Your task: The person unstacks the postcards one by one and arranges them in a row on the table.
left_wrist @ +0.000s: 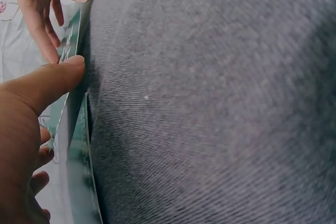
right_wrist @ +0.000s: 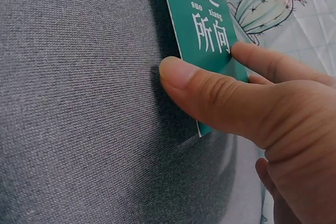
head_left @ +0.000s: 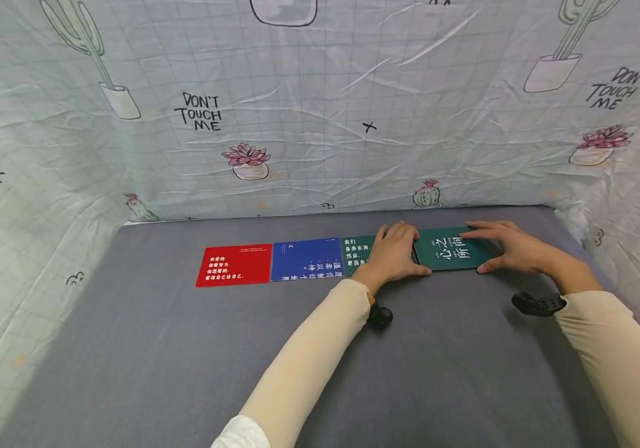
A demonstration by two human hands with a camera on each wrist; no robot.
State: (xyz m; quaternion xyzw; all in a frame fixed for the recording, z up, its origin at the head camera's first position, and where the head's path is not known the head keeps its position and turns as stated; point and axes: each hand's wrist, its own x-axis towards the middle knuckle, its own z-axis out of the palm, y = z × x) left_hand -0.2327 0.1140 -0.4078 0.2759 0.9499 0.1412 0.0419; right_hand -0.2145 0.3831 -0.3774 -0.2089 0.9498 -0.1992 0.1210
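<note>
Both hands are at a dark green card [head_left: 445, 250] with large white characters, at the right end of a row. My right hand [head_left: 512, 247] holds its right end, thumb on the near long edge and fingertips at the far edge. My left hand [head_left: 392, 254] holds its left end the same way, thumb [left_wrist: 68, 72] on the near edge. In the left wrist view this end sits slightly above another green card [left_wrist: 79, 182]. That neighbouring green card [head_left: 355, 250], with smaller white lettering, is partly covered by my left hand in the head view.
Left of the green cards lie a blue card [head_left: 305, 255] and a red card [head_left: 236, 264], side by side on the grey cloth surface [head_left: 185, 361]. Behind the row rises a hanging cloth [head_left: 320, 149] printed with cacti. Each wrist wears a dark band.
</note>
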